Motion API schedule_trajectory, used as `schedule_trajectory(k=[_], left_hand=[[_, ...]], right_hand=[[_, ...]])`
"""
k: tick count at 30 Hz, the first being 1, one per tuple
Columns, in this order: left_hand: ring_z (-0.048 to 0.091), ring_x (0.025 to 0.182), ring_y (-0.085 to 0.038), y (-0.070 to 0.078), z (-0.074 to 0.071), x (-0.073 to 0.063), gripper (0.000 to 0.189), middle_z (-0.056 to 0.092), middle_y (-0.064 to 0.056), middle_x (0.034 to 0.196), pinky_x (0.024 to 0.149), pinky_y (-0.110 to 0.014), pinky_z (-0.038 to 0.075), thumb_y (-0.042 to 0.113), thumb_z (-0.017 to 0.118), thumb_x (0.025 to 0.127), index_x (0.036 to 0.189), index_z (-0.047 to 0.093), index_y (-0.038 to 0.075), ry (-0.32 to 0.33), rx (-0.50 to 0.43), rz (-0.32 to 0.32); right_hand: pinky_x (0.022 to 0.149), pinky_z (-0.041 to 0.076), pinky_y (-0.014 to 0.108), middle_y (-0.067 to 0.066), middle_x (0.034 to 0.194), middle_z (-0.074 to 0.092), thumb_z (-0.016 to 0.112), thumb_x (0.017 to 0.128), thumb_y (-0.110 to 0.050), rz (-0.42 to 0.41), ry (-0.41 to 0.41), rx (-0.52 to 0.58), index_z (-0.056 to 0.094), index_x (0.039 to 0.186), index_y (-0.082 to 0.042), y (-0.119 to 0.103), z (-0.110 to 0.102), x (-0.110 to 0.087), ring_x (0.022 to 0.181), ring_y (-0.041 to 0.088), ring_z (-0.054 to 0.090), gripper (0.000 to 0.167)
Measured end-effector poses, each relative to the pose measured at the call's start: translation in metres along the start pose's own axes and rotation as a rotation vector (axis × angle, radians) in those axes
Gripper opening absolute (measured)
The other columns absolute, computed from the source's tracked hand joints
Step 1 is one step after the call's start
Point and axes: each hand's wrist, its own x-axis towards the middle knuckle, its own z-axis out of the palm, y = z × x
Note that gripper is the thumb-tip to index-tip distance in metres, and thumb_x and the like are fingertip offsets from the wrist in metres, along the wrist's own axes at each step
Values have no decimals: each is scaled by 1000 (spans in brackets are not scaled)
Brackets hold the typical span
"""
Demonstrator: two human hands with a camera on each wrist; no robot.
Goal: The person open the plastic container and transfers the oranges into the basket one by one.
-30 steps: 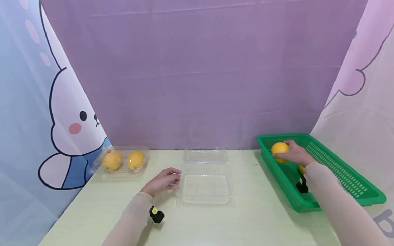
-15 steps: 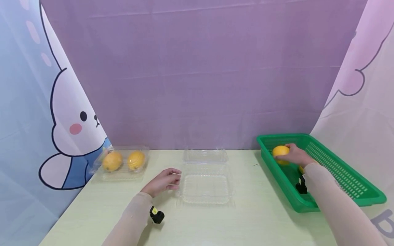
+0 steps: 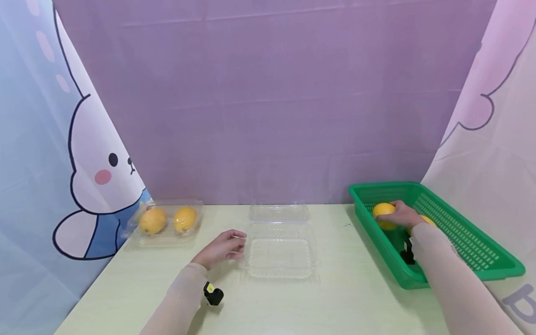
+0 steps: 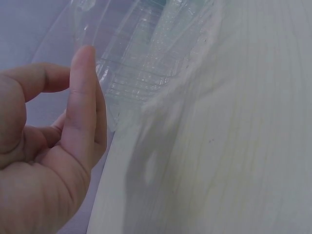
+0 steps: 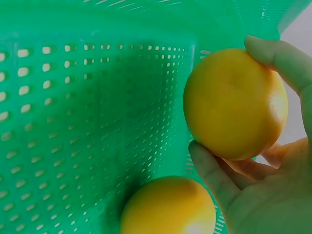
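My right hand point(image 3: 401, 215) grips a yellow lemon point(image 5: 236, 105) between thumb and fingertips, inside the green basket point(image 3: 385, 260). A second lemon point(image 5: 168, 209) lies below it in the basket, partly hidden by my right wrist in the head view. My left hand point(image 3: 222, 249) has relaxed fingers and holds nothing. Its fingertips are right at the left edge of an opened clear plastic clamshell box point(image 3: 280, 256), whose lid point(image 3: 279, 212) is folded back behind it. In the left wrist view, the box's ribbed plastic point(image 4: 141, 78) shows beyond the thumb.
Another clear clamshell point(image 3: 167, 237) stands at the back left with a lemon point(image 3: 152, 220) and a second lemon point(image 3: 185, 219) side by side. A purple cloth point(image 3: 272, 102) hangs behind the pale table point(image 3: 268, 307), with printed curtains on both sides.
My right hand and its lemon have shifted slightly down and to the right inside the basket. More of the second lemon now shows behind my sleeve. My left hand has stayed still.
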Motion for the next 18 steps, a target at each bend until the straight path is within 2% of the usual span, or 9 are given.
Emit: schedule_trajectory(k=[5,11,18], left_hand=[[56,90,-17,1,0,0,43,55,-15,104,82,-30,57,14,56,102,135,43,-11,-1,-1,3],[56,90,-17,1,0,0,43,55,-15,104,82,-30,57,14,56,102,135,43,-12,0,-7,3],[56,90,-17,2,1,-1,43,55,-14,104,82,-30,57,14,55,103,135,43,-12,0,0,3]], right_hand=[[80,48,50,40,125,42,68,91,-43,6,-16,-60,19,139,25,2,0,1,98,42,50,96],[83,48,53,40,124,42,67,91,-43,23,-32,-80,20,139,24,1,1,1,100,44,50,95],[88,46,60,44,134,36,65,92,-40,9,-21,-116,24,140,25,-8,0,0,111,51,48,90]])
